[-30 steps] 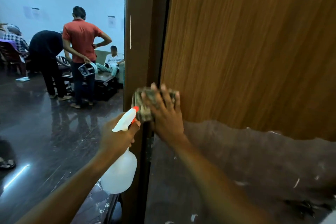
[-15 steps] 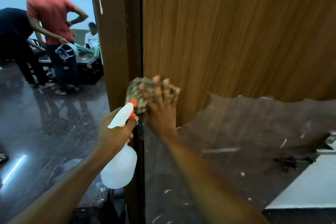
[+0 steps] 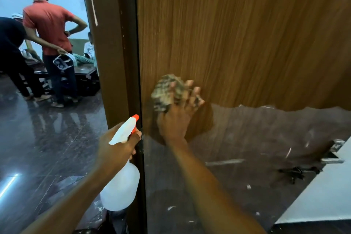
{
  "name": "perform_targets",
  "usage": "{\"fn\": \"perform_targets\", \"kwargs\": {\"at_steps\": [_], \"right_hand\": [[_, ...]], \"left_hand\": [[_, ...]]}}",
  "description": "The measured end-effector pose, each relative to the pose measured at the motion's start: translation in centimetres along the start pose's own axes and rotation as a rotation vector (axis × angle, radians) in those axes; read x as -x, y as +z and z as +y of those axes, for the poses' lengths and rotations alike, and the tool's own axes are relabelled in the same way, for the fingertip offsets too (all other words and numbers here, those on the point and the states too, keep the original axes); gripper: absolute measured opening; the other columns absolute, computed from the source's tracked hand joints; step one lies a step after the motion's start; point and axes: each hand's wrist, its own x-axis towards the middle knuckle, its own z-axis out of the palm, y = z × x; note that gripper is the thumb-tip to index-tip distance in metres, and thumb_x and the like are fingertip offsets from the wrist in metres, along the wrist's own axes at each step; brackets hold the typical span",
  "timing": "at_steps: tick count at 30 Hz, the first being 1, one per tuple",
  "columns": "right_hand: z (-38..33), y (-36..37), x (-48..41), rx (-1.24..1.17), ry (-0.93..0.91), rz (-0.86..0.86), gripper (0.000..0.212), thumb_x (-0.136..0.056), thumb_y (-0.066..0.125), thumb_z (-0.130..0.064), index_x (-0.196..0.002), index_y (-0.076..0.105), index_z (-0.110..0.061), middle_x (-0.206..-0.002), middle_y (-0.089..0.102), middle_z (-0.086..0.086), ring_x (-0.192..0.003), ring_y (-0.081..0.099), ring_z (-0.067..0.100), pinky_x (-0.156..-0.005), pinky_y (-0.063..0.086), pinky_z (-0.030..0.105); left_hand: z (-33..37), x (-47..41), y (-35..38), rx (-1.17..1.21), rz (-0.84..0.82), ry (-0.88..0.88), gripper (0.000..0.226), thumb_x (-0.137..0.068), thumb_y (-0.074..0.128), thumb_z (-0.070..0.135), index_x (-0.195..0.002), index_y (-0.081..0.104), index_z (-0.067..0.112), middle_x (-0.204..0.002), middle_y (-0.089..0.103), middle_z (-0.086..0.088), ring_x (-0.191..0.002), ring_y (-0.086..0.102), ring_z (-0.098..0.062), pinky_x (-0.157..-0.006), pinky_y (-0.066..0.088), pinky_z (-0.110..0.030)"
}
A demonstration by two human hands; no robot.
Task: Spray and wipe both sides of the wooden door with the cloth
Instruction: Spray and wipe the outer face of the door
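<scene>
- Against the wooden door, low on its bare part and near its left edge, a cloth is bunched into a mottled brown-and-cream lump.
- Smooth veneer with fine upright grain makes up the door's upper face. A dull grey-brown film with a ragged top edge, flecked with white, covers the lower face.
- Around the cloth the film curves away, leaving a rounded patch of bare wood.
- The right hand lies flat over the cloth, arm reaching up from below, fingers splayed and nearly straight. Its grip is loose: it presses the cloth to the wood rather than closing round it.
- The left hand has its grip wrapped round the neck of a spray bottle, a translucent white, rounded plastic body hanging below the fist.
- The bottle's orange nozzle points up and to the right, just beside the dark gap at the door's edge.
- A plain dark brown door frame, with a pale scratch high up, stands left of that gap.
- Beyond the frame a glossy dark stone floor opens wide, with people standing well apart from the door, one in a red shirt.
- At the right edge, a blurred metal fitting meets a white panel.
</scene>
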Motion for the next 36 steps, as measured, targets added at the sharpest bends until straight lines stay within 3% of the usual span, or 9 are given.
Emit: {"fn": "perform_targets", "kwargs": {"at_steps": [2,4,9,12,18,23,28,32,36], "right_hand": [[1.6,1.0,2.3,0.040,-0.166,-0.076,0.063,-0.100,0.028,-0.056,-0.155,0.021,-0.027,-0.162,0.013,0.015,-0.151,0.004,0.040,-0.116,0.008,0.067],[4.1,1.5,6.0,0.040,-0.103,-0.105,0.062,-0.100,0.032,-0.049,-0.156,0.021,-0.024,-0.162,0.014,0.017,-0.150,0.006,0.041,-0.116,0.012,0.066],[10.0,-1.0,5.4,-0.141,0.646,0.090,0.077,-0.093,0.032,-0.036,-0.156,0.002,-0.005,-0.164,0.005,0.021,-0.151,0.004,0.039,-0.117,0.016,0.063],[12.2,-4.5,-2.0,-0.410,1.015,0.291,0.082,-0.097,0.038,-0.047,-0.157,-0.008,-0.015,-0.166,-0.005,0.012,-0.153,-0.004,0.029,-0.121,0.006,0.058],[10.8,-4.0,1.1,0.006,0.181,-0.064,0.089,-0.085,0.041,-0.040,-0.157,-0.007,-0.020,-0.163,0.003,0.023,-0.150,0.000,0.045,-0.120,0.001,0.059],[16.2,-3.5,8.6,-0.030,0.511,-0.102,0.081,-0.092,0.036,-0.032,-0.154,-0.014,-0.013,-0.164,-0.005,0.019,-0.152,-0.001,0.036,-0.122,0.006,0.052],[19.2,-6.7,-0.2,-0.183,0.923,0.119,0.076,-0.101,0.048,-0.024,-0.155,0.001,0.001,-0.165,-0.013,0.013,-0.152,-0.010,0.027,-0.123,-0.001,0.049],[17.4,-8.4,-2.0,-0.086,0.632,0.070,0.066,-0.095,0.057,-0.024,-0.150,0.032,0.002,-0.164,-0.001,0.011,-0.151,0.002,0.030,-0.124,0.005,0.048],[17.8,-8.4,1.1,0.033,0.455,0.093,0.074,-0.081,0.068,-0.007,-0.149,0.043,-0.022,-0.139,0.036,0.014,-0.122,0.038,0.032,-0.100,0.041,0.037]], "left_hand": [[0.4,-0.3,1.0,-0.008,0.002,-0.005,0.033,-0.083,0.067,0.019,-0.116,0.063,0.018,-0.085,0.070,-0.007,-0.056,0.064,-0.027,-0.048,0.053,-0.026],[0.9,-0.4,2.1,-0.004,-0.007,0.000,0.035,-0.082,0.068,0.020,-0.116,0.063,0.016,-0.084,0.070,-0.007,-0.056,0.064,-0.026,-0.049,0.053,-0.025],[1.7,0.0,5.7,-0.011,-0.066,0.000,0.031,-0.080,0.069,0.026,-0.110,0.064,0.017,-0.083,0.070,0.001,-0.059,0.066,-0.025,-0.053,0.056,-0.029],[2.1,0.2,7.9,-0.004,-0.088,-0.040,0.028,-0.080,0.069,0.030,-0.105,0.065,0.019,-0.083,0.070,0.001,-0.062,0.067,-0.025,-0.054,0.056,-0.028],[3.9,0.1,11.9,-0.011,-0.085,-0.015,0.017,-0.082,0.068,0.032,-0.095,0.068,0.021,-0.081,0.071,-0.002,-0.063,0.066,-0.025,-0.064,0.058,-0.037],[4.3,0.4,13.4,-0.034,-0.085,-0.037,0.027,-0.076,0.068,0.039,-0.092,0.067,0.018,-0.076,0.069,-0.004,-0.064,0.065,-0.025,-0.064,0.057,-0.035],[3.8,1.2,13.8,-0.034,-0.069,-0.065,0.035,-0.074,0.067,0.041,-0.098,0.066,0.015,-0.078,0.069,-0.006,-0.063,0.066,-0.026,-0.061,0.057,-0.034],[4.3,1.5,14.4,-0.016,-0.077,-0.050,0.029,-0.079,0.068,0.031,-0.102,0.065,0.013,-0.079,0.069,-0.008,-0.063,0.065,-0.027,-0.062,0.056,-0.035],[4.4,1.7,15.0,0.003,-0.101,-0.066,0.028,-0.079,0.068,0.030,-0.101,0.065,0.013,-0.083,0.070,-0.007,-0.065,0.066,-0.029,-0.064,0.057,-0.038]]}}
